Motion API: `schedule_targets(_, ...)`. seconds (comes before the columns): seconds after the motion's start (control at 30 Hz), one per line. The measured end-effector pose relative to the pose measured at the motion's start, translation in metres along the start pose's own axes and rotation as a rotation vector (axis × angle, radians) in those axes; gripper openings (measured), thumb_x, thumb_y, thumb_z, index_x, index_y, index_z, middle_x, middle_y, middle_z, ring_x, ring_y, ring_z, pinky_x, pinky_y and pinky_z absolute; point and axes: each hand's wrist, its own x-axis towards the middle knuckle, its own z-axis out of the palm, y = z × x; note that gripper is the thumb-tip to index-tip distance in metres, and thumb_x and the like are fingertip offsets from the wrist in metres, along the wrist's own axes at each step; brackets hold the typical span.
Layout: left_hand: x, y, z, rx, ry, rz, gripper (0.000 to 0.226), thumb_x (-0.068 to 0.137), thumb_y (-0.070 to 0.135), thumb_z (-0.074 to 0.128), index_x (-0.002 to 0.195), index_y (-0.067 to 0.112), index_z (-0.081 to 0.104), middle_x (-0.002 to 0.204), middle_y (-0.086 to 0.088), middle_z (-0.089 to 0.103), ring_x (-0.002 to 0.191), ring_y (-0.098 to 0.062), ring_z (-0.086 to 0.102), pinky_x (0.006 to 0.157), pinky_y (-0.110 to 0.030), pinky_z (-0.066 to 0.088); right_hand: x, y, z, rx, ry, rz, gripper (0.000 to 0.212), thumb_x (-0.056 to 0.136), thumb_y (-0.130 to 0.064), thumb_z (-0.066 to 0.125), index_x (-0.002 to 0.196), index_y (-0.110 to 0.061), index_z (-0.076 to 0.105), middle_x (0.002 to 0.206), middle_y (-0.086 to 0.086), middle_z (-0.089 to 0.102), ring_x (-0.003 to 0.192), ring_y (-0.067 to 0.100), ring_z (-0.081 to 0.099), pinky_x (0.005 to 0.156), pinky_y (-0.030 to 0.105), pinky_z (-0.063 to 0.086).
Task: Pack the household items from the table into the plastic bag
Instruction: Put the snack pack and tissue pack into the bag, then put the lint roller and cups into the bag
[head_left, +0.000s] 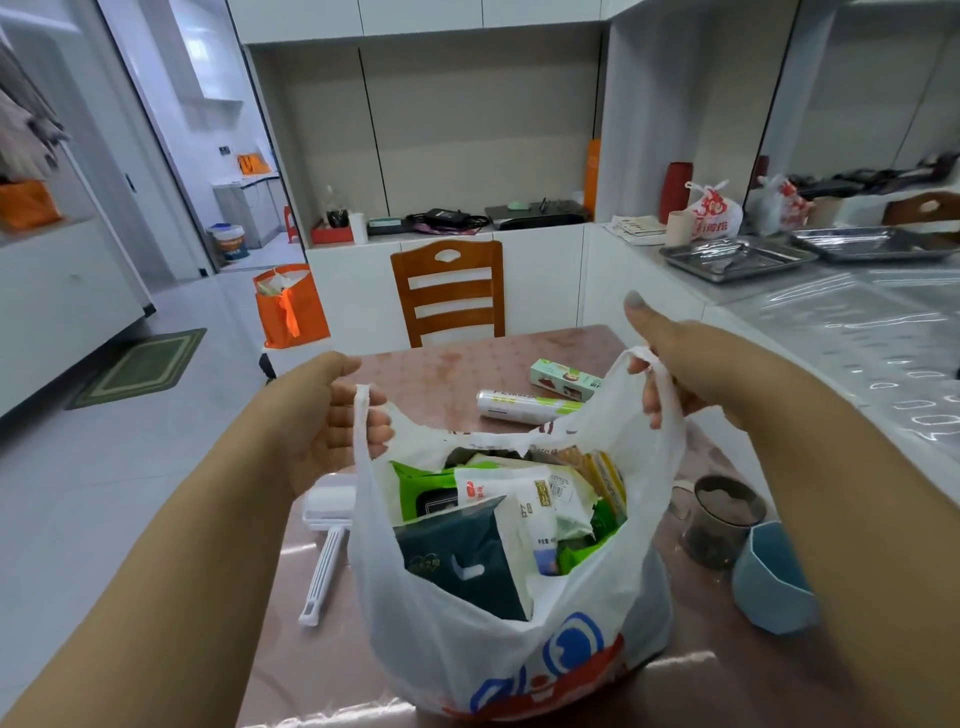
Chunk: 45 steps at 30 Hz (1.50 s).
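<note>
Your two bare hands hold open a white plastic bag standing on the pinkish table at the lower centre of the frame. Your left hand, left of centre, has its fingers hooked through the bag's left handle loop and curled closed around it. Your right hand, right of centre, grips the right handle loop, thumb raised toward the top of the frame.

The bag's mouth gapes between the two handles, already crowded with packets: a dark green pack at the front, a green wipes pack behind it at the left, and white pouches toward the middle. Blue and red printing marks the bag's front near the bottom edge.

On the table beyond the bag, just above centre, a white and green roll lies on its side, with a green and white box just behind it. A white lint roller lies to the left of the bag, partly hidden by it. To the right of the bag stand a dark glass cup and, touching or just beside it, a blue bowl.

A wooden chair stands at the table's far edge, and an orange tote bag rests left of it.
</note>
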Motion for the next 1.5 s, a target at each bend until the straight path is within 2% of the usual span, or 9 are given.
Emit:
schedule_targets(0.07,0.014,0.006,-0.002,0.155,0.142,0.001,0.046,0.094,0.041,0.049,0.092,-0.002,0.066,0.08,-0.018,0.068,0.071,-0.028,0.066,0.073,-0.037,0.056,0.008,-0.017,-0.006,-0.103,0.084,-0.031,0.087,0.082,-0.077,0.017,0.1,-0.002,0.06,0.086,0.02,0.069,0.084,0.036,0.066,0.091,0.048,0.051)
schedule_targets(0.2,0.043,0.024,-0.005,0.269,0.25,0.051,0.049,0.095,0.044,0.047,0.08,0.0,0.063,0.07,-0.013,0.058,0.06,-0.023,0.053,0.065,-0.034,0.049,0.033,-0.063,-0.013,-0.252,0.159,-0.138,0.082,0.09,-0.068,0.019,0.118,-0.001,0.057,0.094,0.019,0.068,0.092,0.034,0.065,0.093,0.049,0.05)
schedule_targets(0.5,0.143,0.03,0.0,0.343,0.13,0.067,0.041,0.092,0.043,0.054,0.086,0.004,0.066,0.069,-0.01,0.065,0.061,-0.021,0.062,0.066,-0.035,0.058,0.147,-0.154,0.058,-0.377,-0.259,-0.206,0.058,0.091,-0.061,0.04,0.102,-0.009,0.061,0.088,0.012,0.069,0.078,0.025,0.07,0.074,0.036,0.058)
schedule_targets(0.67,0.199,-0.011,0.01,0.438,0.025,-0.059,0.04,0.095,0.042,0.051,0.088,0.004,0.061,0.079,-0.012,0.058,0.072,-0.024,0.059,0.078,-0.037,0.055,0.219,-0.108,0.151,-0.463,-0.474,-0.033,0.067,0.091,-0.063,0.035,0.122,-0.007,0.054,0.097,0.013,0.065,0.087,0.027,0.068,0.088,0.042,0.054)
schedule_targets(0.9,0.248,-0.078,0.016,0.488,-0.069,-0.307,0.047,0.096,0.043,0.049,0.124,0.006,0.051,0.101,-0.01,0.051,0.083,-0.026,0.054,0.081,-0.036,0.051,0.253,-0.017,0.244,-0.3,-0.691,0.296,0.08,0.089,-0.069,0.027,0.138,-0.007,0.043,0.116,0.021,0.058,0.099,0.035,0.065,0.095,0.043,0.05)
schedule_targets(1.13,0.269,-0.096,0.028,0.885,-0.284,-0.301,0.036,0.08,0.028,0.074,0.105,0.005,0.063,0.098,-0.007,0.066,0.088,-0.022,0.067,0.073,-0.03,0.059,0.253,-0.009,0.268,-0.131,-0.782,0.389,0.078,0.093,-0.065,0.023,0.134,-0.002,0.044,0.123,0.027,0.057,0.115,0.04,0.056,0.096,0.046,0.044)
schedule_targets(1.27,0.275,-0.099,0.033,0.961,-0.262,-0.303,0.026,0.08,0.014,0.071,0.105,0.009,0.067,0.085,-0.003,0.069,0.068,-0.015,0.069,0.061,-0.022,0.059,0.253,-0.012,0.258,-0.081,-0.776,0.383,0.081,0.091,-0.068,0.022,0.137,-0.005,0.042,0.13,0.029,0.053,0.117,0.042,0.055,0.102,0.05,0.043)
schedule_targets(1.4,0.271,-0.104,0.037,1.058,-0.202,-0.259,0.03,0.075,0.023,0.073,0.102,0.01,0.067,0.102,-0.008,0.071,0.091,-0.024,0.071,0.082,-0.036,0.059,0.244,-0.021,0.235,-0.1,-0.696,0.304,0.077,0.092,-0.066,0.02,0.131,-0.005,0.047,0.12,0.025,0.059,0.107,0.037,0.062,0.097,0.045,0.048)
schedule_targets(1.5,0.261,-0.105,0.038,1.213,-0.169,-0.109,0.035,0.075,0.029,0.071,0.104,0.011,0.067,0.106,-0.008,0.069,0.098,-0.024,0.066,0.084,-0.032,0.056,0.226,-0.036,0.21,-0.12,-0.603,0.224,0.073,0.093,-0.065,0.021,0.121,-0.006,0.053,0.113,0.022,0.062,0.102,0.035,0.064,0.094,0.042,0.049)
